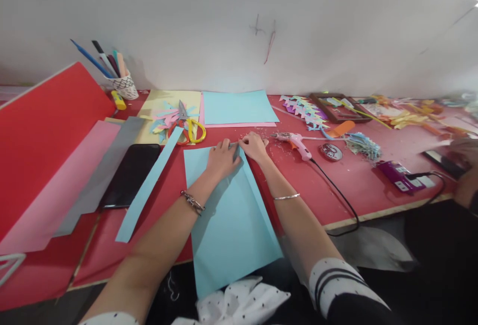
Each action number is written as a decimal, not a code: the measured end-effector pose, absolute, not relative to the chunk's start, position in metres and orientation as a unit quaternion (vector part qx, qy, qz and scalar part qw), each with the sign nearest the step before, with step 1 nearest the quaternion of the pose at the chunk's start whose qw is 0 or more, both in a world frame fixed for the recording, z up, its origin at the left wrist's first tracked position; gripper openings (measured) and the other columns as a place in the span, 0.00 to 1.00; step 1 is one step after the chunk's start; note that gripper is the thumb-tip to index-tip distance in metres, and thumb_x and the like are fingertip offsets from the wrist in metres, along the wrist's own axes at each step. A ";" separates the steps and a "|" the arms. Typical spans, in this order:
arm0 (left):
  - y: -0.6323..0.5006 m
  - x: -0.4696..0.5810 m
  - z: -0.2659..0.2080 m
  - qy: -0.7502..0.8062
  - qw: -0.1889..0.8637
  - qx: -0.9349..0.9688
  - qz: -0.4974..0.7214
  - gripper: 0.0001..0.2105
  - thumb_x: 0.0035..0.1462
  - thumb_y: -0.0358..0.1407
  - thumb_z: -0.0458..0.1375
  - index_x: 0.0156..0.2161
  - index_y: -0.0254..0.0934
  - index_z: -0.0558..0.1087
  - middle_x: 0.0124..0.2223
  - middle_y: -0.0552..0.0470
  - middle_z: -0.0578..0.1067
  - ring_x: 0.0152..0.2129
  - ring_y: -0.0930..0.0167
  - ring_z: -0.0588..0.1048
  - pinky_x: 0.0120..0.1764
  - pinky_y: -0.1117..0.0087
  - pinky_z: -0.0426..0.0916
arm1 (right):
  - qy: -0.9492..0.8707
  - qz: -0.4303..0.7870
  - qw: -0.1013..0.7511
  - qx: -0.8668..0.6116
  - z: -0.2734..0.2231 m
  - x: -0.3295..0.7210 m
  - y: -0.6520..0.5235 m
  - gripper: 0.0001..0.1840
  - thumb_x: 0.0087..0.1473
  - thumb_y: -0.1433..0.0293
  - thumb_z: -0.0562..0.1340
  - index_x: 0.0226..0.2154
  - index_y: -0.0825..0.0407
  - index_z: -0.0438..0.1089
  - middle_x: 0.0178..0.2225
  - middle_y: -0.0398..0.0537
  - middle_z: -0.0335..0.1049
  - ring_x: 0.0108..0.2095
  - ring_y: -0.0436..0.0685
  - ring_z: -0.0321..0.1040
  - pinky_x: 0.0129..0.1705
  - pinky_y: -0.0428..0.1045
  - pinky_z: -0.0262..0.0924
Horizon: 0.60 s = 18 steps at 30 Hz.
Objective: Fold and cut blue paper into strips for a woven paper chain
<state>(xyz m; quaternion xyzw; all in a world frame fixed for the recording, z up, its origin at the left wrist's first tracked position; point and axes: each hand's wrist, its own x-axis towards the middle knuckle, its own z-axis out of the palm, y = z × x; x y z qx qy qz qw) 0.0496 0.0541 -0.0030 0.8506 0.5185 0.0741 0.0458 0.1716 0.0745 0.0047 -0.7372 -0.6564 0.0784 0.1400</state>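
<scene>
Dotted white cloth [242, 302] is seen at the near edge of a light blue sheet [231, 230], which is spread on a red table [336, 180] and extended past its front edge. A narrow fold is shown along the sheet's right side. At its far end, the top of that fold is pinched between the closed thumb and fingers of the right hand [254, 147]. Just beside it, the left hand [223, 160] is laid over the sheet with fingers bent and slightly parted; whether anything is gripped beneath them cannot be told. To the left, a cut blue strip [151, 188] is laid slantwise along a black phone [130, 175]. Scissors [182, 111] are rested on paper scraps [164, 118] beyond. To the right, a pink glue gun [298, 144] is placed near a round tin [331, 152], its black cord [338, 191] draped over the table's edge.
</scene>
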 end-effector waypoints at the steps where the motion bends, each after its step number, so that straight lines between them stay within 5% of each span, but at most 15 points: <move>1: 0.054 0.050 -0.003 0.518 0.045 0.851 0.075 0.21 0.57 0.39 0.45 0.55 0.38 0.59 0.50 0.42 0.63 0.47 0.61 0.63 0.43 0.62 0.61 | -0.657 0.078 0.141 -0.737 0.004 0.172 0.074 0.15 0.53 0.67 0.51 0.22 0.53 0.68 0.34 0.48 0.67 0.40 0.55 0.61 0.36 0.49 0.46; 18: 0.053 0.049 -0.002 0.514 0.039 0.854 0.068 0.20 0.58 0.39 0.45 0.55 0.38 0.59 0.49 0.42 0.63 0.47 0.60 0.63 0.43 0.62 0.62 | -0.671 0.072 0.147 -0.723 0.001 0.170 0.070 0.13 0.52 0.70 0.51 0.22 0.54 0.66 0.34 0.47 0.66 0.37 0.54 0.61 0.34 0.48 0.45</move>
